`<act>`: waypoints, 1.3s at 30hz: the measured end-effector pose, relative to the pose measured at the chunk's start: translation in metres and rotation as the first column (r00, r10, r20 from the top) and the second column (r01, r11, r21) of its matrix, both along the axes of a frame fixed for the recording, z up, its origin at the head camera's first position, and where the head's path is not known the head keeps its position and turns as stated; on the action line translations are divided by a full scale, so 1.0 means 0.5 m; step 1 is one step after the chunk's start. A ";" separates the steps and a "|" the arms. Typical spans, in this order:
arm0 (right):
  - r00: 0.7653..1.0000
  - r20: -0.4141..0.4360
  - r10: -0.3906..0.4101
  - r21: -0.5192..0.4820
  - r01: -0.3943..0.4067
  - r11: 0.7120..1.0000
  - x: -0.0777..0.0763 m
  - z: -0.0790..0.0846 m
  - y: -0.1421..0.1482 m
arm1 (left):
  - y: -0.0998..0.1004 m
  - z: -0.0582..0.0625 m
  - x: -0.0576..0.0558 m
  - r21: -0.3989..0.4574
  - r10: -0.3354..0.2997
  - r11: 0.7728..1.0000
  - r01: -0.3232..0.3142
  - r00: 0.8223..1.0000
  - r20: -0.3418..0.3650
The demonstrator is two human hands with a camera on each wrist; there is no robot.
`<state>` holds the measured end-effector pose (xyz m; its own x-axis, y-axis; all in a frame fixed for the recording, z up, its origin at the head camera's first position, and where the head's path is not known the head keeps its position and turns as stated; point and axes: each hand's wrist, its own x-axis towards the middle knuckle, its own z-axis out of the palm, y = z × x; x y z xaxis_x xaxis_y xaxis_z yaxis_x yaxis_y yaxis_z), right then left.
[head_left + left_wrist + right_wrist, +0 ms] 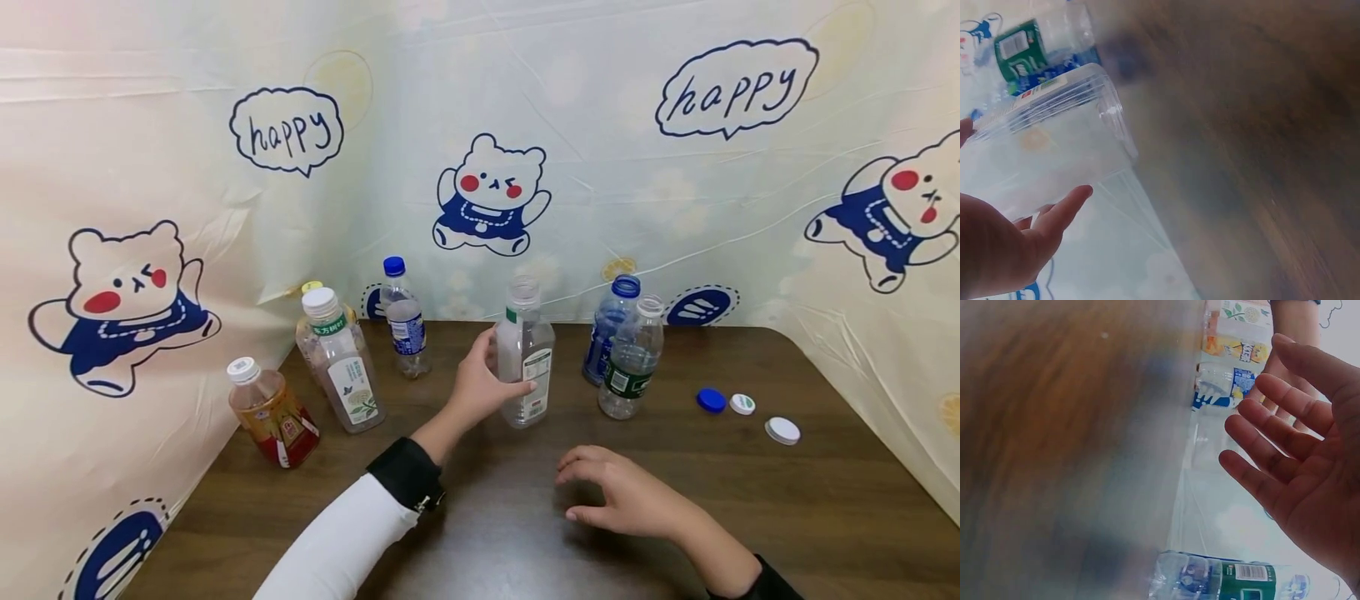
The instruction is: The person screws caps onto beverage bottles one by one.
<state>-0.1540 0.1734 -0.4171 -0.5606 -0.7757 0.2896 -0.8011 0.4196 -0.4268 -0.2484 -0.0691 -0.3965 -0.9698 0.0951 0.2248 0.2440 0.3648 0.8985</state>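
Near the table's middle, a clear squarish plastic bottle [525,354] with a small label and no cap stands roughly upright. My left hand [483,379] grips it from the left side, the thumb across its front. In the left wrist view the clear bottle [1066,147] lies along the palm, its ridged base end towards the table. My right hand [626,493] hovers lower right of the bottle, holding nothing. Its fingers [1260,472] are loosely spread in the right wrist view.
At right stand an uncapped blue bottle [597,337] and a green-labelled clear bottle [630,367]. A blue cap [711,401] and two white caps [782,431] lie beyond. On the left are capped bottles: orange-labelled [273,417], white-capped [348,375], blue-capped [407,329], and a yellow-capped one [311,287] behind.
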 end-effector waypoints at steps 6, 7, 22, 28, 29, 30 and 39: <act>1.000 0.006 -0.007 0.010 0.007 1.000 -0.001 -0.002 0.003 | -0.024 0.016 0.044 0.007 -0.042 0.999 0.042 0.998 0.042; 1.000 0.003 -0.007 0.010 0.007 1.000 -0.001 -0.002 0.003 | -0.027 0.018 0.052 0.002 -0.050 0.999 0.050 0.998 0.042; 0.999 0.039 -0.008 0.034 0.007 0.999 0.007 -0.010 0.001 | -0.072 0.021 0.175 0.000 -0.141 0.990 0.141 0.989 0.034; 0.999 0.045 0.000 0.045 -0.002 0.999 0.009 -0.010 0.004 | -0.080 0.026 0.193 -0.016 -0.164 0.986 0.164 0.986 0.017; 0.999 0.042 0.004 0.047 -0.006 0.999 0.008 -0.011 0.005 | -0.080 0.027 0.195 -0.018 -0.166 0.986 0.166 0.986 0.016; 0.999 0.037 0.007 0.050 -0.009 0.999 0.008 -0.012 0.006 | -0.080 0.028 0.198 -0.018 -0.169 0.985 0.169 0.985 0.017; 0.997 0.071 0.030 0.061 -0.034 0.998 -0.015 -0.016 0.055 | -0.076 0.031 0.206 -0.012 -0.202 0.979 0.202 0.979 0.003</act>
